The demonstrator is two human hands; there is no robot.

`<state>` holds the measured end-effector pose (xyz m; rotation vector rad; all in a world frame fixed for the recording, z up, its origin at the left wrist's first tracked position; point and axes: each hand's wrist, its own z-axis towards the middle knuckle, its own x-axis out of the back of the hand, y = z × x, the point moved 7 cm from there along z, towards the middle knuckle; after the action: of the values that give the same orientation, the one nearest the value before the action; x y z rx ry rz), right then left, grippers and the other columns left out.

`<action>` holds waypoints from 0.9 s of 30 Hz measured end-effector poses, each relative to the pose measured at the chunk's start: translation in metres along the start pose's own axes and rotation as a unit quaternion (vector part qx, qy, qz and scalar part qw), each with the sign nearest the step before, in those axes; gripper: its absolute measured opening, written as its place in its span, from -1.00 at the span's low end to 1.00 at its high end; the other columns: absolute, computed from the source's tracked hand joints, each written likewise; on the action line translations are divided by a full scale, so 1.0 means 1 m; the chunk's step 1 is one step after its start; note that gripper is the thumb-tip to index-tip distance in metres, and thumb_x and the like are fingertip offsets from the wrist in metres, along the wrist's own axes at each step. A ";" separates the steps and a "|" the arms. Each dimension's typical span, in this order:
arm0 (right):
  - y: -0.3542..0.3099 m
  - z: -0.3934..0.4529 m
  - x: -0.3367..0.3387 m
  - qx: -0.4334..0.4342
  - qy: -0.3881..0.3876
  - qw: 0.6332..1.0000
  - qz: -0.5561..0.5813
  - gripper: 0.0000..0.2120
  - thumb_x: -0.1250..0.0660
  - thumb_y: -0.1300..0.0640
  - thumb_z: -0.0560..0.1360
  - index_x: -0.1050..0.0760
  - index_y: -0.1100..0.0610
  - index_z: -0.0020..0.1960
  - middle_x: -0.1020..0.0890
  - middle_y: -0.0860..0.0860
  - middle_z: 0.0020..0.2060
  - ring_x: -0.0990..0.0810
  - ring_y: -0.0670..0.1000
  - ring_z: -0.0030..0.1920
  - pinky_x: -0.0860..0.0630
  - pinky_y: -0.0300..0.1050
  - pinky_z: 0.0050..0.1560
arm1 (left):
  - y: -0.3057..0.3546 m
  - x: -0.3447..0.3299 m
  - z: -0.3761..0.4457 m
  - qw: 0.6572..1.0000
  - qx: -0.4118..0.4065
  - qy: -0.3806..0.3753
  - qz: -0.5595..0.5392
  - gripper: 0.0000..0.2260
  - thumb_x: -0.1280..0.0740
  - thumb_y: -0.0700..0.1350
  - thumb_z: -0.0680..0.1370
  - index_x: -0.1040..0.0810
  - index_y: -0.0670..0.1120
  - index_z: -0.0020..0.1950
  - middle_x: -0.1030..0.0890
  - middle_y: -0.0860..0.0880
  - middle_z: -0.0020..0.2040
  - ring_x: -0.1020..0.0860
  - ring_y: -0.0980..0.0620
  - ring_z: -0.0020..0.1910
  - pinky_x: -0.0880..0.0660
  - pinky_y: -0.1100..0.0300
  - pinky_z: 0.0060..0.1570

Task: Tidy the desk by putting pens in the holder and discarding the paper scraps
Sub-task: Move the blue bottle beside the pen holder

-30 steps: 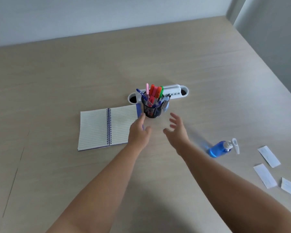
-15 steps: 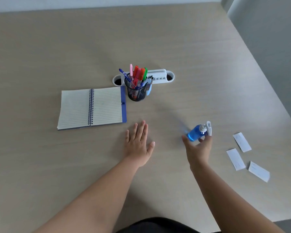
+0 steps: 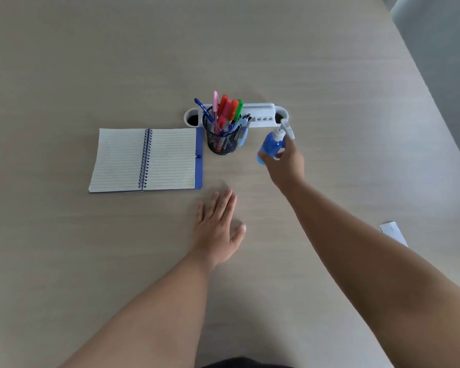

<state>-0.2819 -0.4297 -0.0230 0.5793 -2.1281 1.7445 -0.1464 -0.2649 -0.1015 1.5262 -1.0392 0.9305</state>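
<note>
A black mesh pen holder (image 3: 221, 141) stands mid-desk, filled with several coloured pens and markers (image 3: 226, 110). My right hand (image 3: 286, 162) is shut on a blue pump bottle (image 3: 272, 142) with a white nozzle, held just right of the holder. My left hand (image 3: 217, 228) lies flat on the desk, fingers apart, holding nothing. One white paper scrap (image 3: 393, 232) shows at the right, partly hidden behind my right forearm.
An open spiral notebook (image 3: 146, 159) with a blue cover lies left of the holder. A white cable grommet tray (image 3: 262, 115) is set into the desk behind the holder. The desk's right edge (image 3: 436, 107) runs diagonally.
My right hand closed on the blue bottle and carried it up and left toward the holder. My left hand stayed flat on the desk. The view dropped lower, so fewer scraps show.
</note>
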 end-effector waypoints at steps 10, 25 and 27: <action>-0.024 0.072 -0.033 0.029 0.020 0.999 -0.024 -0.59 -0.41 0.10 0.46 -0.37 0.15 0.24 -0.55 0.04 0.02 -0.52 0.08 -0.05 -0.40 -0.13 -0.16 | -0.001 -0.001 0.001 1.000 0.006 -0.006 0.013 -0.34 -0.05 0.21 0.55 0.06 0.02 0.59 0.12 0.14 0.59 0.12 0.04 0.57 0.12 -0.11 0.51; 0.046 -0.049 0.073 0.063 0.088 0.994 -0.024 -0.80 -0.34 0.24 0.47 -0.58 0.03 0.05 -0.60 0.00 0.05 -0.61 0.03 -0.02 -0.53 -0.20 -0.03 | 0.008 0.001 -0.002 0.998 -0.033 0.032 0.039 -0.39 -0.07 0.16 0.56 -0.10 -0.02 0.57 -0.08 0.04 0.59 -0.06 -0.09 0.56 -0.07 -0.21 0.47; 0.065 -0.089 0.122 0.063 0.134 0.988 -0.031 -0.81 -0.30 0.28 0.48 -0.60 0.05 -0.05 -0.65 -0.01 -0.08 -0.61 0.04 -0.14 -0.50 -0.28 -0.12 | 0.024 0.002 -0.002 0.993 -0.097 0.038 0.055 -0.47 -0.08 0.07 0.55 -0.27 -0.06 0.51 -0.27 -0.02 0.54 -0.26 -0.15 0.49 -0.24 -0.23 0.39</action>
<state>-0.4202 -0.3444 -0.0007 0.4100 -1.8099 1.8183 -0.1681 -0.2656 -0.0914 1.2751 -1.1329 0.9280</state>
